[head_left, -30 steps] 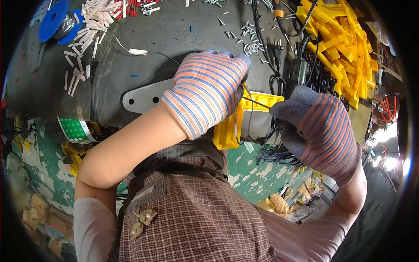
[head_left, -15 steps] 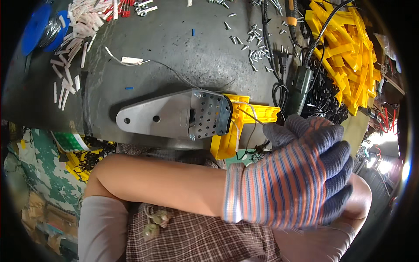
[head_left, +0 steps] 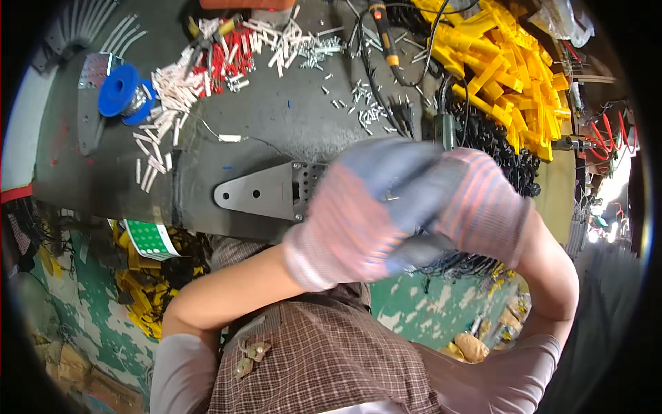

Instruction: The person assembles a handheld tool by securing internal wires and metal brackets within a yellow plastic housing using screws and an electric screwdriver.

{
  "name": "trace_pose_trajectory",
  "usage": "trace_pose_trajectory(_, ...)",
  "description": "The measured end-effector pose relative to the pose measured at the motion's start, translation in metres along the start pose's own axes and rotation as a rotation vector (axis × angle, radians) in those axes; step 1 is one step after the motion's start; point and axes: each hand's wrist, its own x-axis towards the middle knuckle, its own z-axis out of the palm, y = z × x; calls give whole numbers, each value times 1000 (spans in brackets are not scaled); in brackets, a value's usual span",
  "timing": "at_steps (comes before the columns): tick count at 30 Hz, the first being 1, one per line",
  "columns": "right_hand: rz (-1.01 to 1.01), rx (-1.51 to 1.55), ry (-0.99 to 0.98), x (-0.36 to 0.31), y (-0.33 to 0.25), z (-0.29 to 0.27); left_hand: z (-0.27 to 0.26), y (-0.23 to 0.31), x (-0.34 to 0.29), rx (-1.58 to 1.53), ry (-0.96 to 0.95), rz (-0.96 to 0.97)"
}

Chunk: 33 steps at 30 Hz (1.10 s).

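Both of my hands wear striped knit gloves with grey-blue coated fingers. Blurred by motion, my left hand (head_left: 365, 214) overlaps the right one above the table's near edge. My right hand (head_left: 486, 203) is bent inward, its curled fingers partly behind the left. A tiny shiny bit shows at the left hand's fingers, too blurred to name. Just left of the hands lies a flat grey metal bracket (head_left: 265, 193) with round holes; its perforated end runs under my left glove. A thin wire with a white sleeve (head_left: 231, 139) trails toward the bracket. Whatever the fingers hold is hidden.
Yellow plastic parts (head_left: 493, 65) are heaped at the back right, above black cables (head_left: 507, 124). Loose screws (head_left: 369, 103) lie behind the hands. A soldering iron (head_left: 383, 34) is farther back. White sleeves (head_left: 172, 96) and a blue wire spool (head_left: 121, 93) are at left.
The view has shifted, showing more of the table's left side. My left hand has moved left over the bracket's perforated end, covering the yellow part there. My right hand, formerly hidden behind it, now shows.
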Motion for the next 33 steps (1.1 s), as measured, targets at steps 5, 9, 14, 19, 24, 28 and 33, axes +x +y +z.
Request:
trace_pose_trajectory(5,113,-324,317,-3,-24,-16,-50,-10,-62,451,-193,-159)
trace_pose_trajectory(9,259,-328,546,61,24,41,-46,-14,-60,632,-415,-93)
trace_pose_trajectory(14,122,-302,902,29,39,75,-53,-25,-62,601,-418,-198)
trace_pose_trajectory(19,84,-180,724,-87,38,134,-52,-20,-55,597,-446,-247)
trace_pose_trajectory(24,104,-338,752,-108,53,178,-55,-27,-54,573,-456,-218)
trace_pose_trajectory(28,165,-342,864,-104,65,170,-66,-16,-54,565,-475,-286)
trace_pose_trajectory(33,187,-42,1058,-67,58,141,-94,-1,-57,609,-463,-294)
